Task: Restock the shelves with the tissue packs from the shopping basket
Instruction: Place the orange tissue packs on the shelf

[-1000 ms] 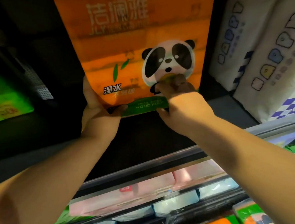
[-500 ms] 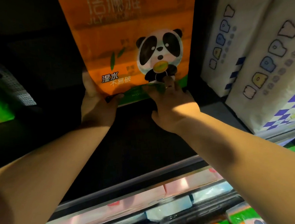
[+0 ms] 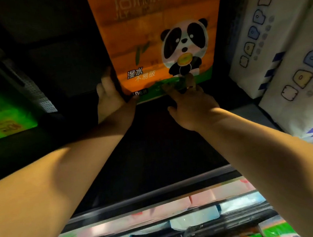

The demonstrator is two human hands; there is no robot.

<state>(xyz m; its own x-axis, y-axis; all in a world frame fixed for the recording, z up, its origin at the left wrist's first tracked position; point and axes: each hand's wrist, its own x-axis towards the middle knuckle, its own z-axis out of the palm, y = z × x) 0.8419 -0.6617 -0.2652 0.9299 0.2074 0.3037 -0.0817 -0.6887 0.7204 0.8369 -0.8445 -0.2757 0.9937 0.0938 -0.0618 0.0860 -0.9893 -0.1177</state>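
Orange tissue pack (image 3: 156,42) stands upright towards the back edge of the shelf (image 3: 155,156), long axis vertical, panda face outward. Left hand (image 3: 112,101) grips its lower-left corner; right hand (image 3: 190,106) presses straight fingers on its bottom edge. Pack sits deeper than before.

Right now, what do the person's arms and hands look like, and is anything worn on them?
The left forearm and right forearm are bare to the frame edge: no sleeve, glove or watch shows. The left hand wears nothing visible; the right hand has a thin ring on one finger.
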